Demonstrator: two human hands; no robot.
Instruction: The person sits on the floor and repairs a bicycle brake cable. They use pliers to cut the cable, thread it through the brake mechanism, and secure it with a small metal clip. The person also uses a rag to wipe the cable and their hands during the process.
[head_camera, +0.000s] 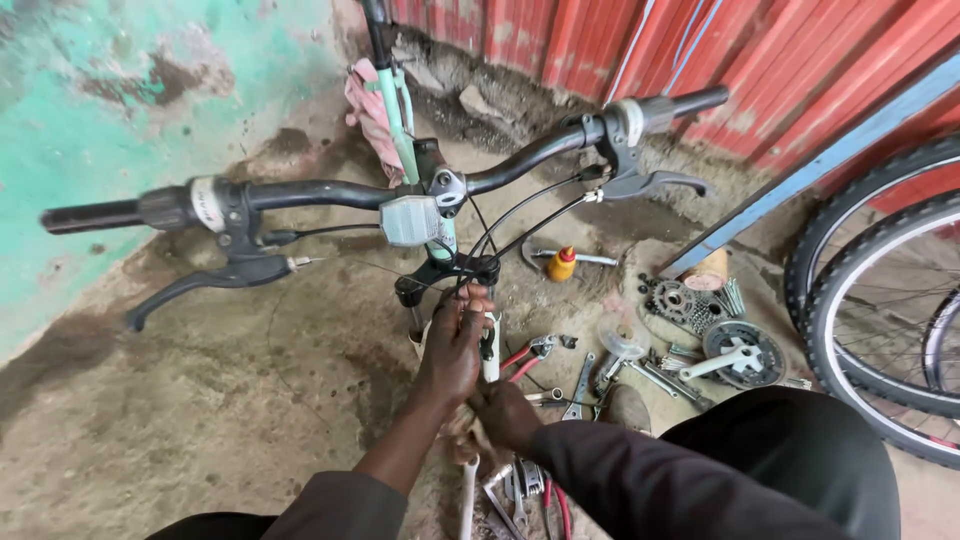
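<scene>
A bicycle stands in front of me, its black handlebar carrying a brake lever at each end and a grey reflector at the stem. My left hand is closed around the thin black cables just below the fork crown. Right under it, my right hand holds a beige rag against the white fork leg. The two hands touch each other. Both arms wear dark sleeves.
Tools lie on the dirt floor to the right: red-handled pliers, wrenches, a crankset, sprockets, a yellow oil bottle. Two bicycle wheels lean at the right by a red corrugated wall. A pink cloth hangs on the frame.
</scene>
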